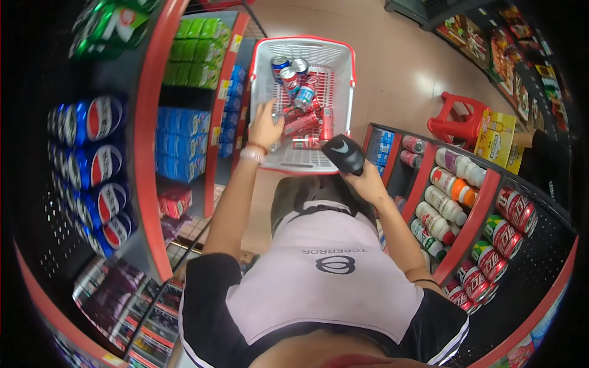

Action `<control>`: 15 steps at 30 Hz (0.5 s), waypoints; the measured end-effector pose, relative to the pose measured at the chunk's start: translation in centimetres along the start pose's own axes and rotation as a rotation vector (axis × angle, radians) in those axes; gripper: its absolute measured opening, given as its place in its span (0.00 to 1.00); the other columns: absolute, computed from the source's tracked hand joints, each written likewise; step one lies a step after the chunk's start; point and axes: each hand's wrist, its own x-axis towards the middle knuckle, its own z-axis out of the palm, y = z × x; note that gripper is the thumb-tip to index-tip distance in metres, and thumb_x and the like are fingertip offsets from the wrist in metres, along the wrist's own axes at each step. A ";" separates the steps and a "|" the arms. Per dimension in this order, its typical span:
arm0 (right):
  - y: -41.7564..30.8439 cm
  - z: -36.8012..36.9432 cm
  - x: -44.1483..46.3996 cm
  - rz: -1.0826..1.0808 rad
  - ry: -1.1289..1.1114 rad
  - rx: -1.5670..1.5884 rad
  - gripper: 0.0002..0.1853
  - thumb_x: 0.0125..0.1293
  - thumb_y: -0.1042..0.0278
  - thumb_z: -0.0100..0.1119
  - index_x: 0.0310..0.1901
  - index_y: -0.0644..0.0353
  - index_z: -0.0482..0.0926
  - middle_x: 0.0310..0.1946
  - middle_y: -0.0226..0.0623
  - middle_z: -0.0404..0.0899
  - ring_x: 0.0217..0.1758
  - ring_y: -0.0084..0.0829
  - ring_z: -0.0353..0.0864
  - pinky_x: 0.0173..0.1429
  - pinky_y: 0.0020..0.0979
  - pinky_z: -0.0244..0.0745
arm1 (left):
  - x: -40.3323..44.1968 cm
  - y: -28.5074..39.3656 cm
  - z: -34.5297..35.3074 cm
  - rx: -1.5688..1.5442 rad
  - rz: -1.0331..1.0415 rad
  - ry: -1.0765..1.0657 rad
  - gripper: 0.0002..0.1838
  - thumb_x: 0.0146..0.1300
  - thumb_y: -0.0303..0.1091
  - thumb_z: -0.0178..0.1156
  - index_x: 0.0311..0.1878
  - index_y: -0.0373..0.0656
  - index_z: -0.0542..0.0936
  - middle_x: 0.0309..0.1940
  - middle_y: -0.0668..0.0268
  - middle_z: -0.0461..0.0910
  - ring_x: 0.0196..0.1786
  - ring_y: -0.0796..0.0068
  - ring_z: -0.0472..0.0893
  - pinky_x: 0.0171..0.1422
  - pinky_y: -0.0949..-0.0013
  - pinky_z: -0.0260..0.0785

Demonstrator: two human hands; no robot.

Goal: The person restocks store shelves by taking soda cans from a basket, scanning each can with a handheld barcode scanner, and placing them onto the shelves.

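A grey-white basket with a red rim (351, 61) holds several red cans (302, 124) and, toward its far end, some blue cans (280, 65). Over the basket's left side is my left hand (267, 127), its fingers curled round what looks like a can, of which only a small silvery part (275, 116) shows. At the basket's near right corner my right hand (369, 183) grips a black object (344, 155) with a pale curved mark on it. The black object overlaps the basket's rim in the view.
Shelves with blue cans (101, 165), green packs (195, 52) and blue packs (182, 142) stand on the left. Bottles (442, 195) and red cans (516, 210) fill shelves on the right. Beyond them are a red stool (457, 119) and a yellow box (498, 142).
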 end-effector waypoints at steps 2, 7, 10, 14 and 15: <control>1.1 -0.9 -0.1 0.056 0.056 0.043 0.21 0.56 0.69 0.67 0.51 0.66 0.76 0.41 0.48 0.83 0.49 0.38 0.83 0.55 0.34 0.74 | 5.9 -1.2 3.2 0.165 0.004 -0.127 0.27 0.54 0.30 0.60 0.60 0.44 0.71 0.55 0.50 0.71 0.55 0.48 0.74 0.59 0.53 0.69; 2.5 -2.5 -0.2 0.248 0.145 0.110 0.22 0.54 0.70 0.68 0.51 0.66 0.77 0.43 0.47 0.83 0.49 0.35 0.82 0.55 0.33 0.73 | 18.4 -3.0 10.9 0.565 0.160 -0.254 0.29 0.52 0.37 0.66 0.59 0.45 0.72 0.50 0.52 0.76 0.55 0.51 0.75 0.58 0.51 0.69; 3.6 -2.5 -0.4 0.255 0.228 0.194 0.23 0.54 0.70 0.68 0.51 0.67 0.76 0.44 0.46 0.83 0.49 0.34 0.81 0.56 0.33 0.72 | 22.1 -4.1 14.4 0.729 -0.050 -0.465 0.33 0.55 0.52 0.65 0.59 0.42 0.72 0.50 0.51 0.80 0.56 0.51 0.77 0.61 0.51 0.68; 3.4 -2.6 -0.7 0.308 0.277 0.285 0.22 0.55 0.71 0.68 0.51 0.67 0.76 0.44 0.42 0.83 0.48 0.31 0.81 0.56 0.32 0.72 | 22.7 -5.7 17.2 0.814 -0.092 -0.371 0.37 0.52 0.56 0.67 0.59 0.40 0.73 0.49 0.49 0.80 0.56 0.51 0.78 0.62 0.54 0.68; 4.1 -2.5 -0.7 0.287 0.273 0.324 0.20 0.55 0.71 0.68 0.50 0.66 0.77 0.43 0.42 0.83 0.47 0.32 0.82 0.55 0.32 0.72 | 22.7 -5.5 17.2 0.784 -0.129 -0.384 0.37 0.50 0.55 0.69 0.59 0.41 0.73 0.49 0.49 0.81 0.55 0.51 0.79 0.63 0.55 0.67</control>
